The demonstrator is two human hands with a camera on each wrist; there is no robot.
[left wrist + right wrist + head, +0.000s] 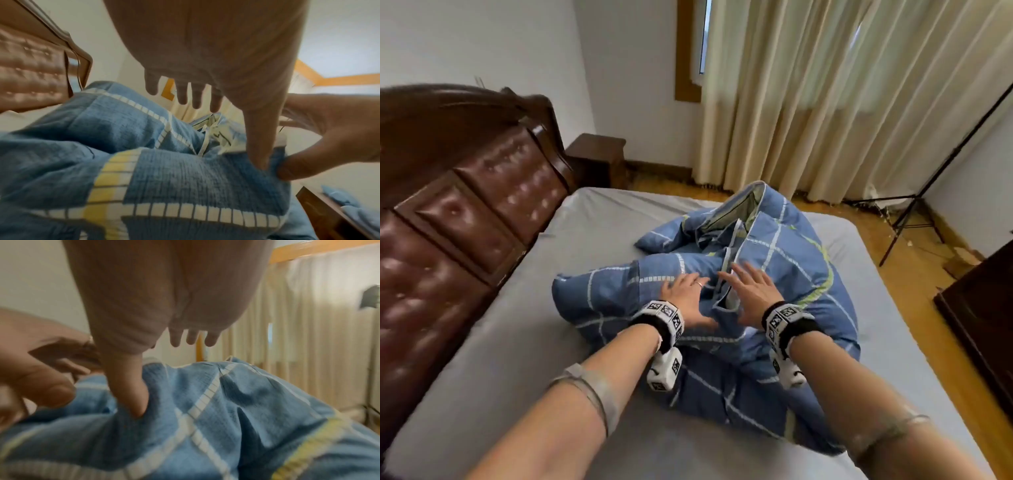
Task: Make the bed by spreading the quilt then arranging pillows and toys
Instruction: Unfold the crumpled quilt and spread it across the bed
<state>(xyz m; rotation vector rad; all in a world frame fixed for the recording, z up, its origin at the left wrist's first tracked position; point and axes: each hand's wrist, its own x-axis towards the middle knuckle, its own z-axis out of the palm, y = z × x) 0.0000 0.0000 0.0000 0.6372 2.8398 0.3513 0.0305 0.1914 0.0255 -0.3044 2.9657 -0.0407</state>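
Barely begun: the quilt (739, 274) lies bunched on the bed (500, 359), both the left hand (686, 301) and right hand (751, 294) spread-fingered on it, gripping nothing; spreading, pillows and toys remain.

A bed (493, 349) with a plain grey sheet carries one thing: a blue checked quilt (784, 274) with white and yellow-green lines, lying bunched in a heap on the middle and right of the mattress. The sheet shows bare to the left and near. A dark brown tufted headboard (465, 212) stands along the left side.
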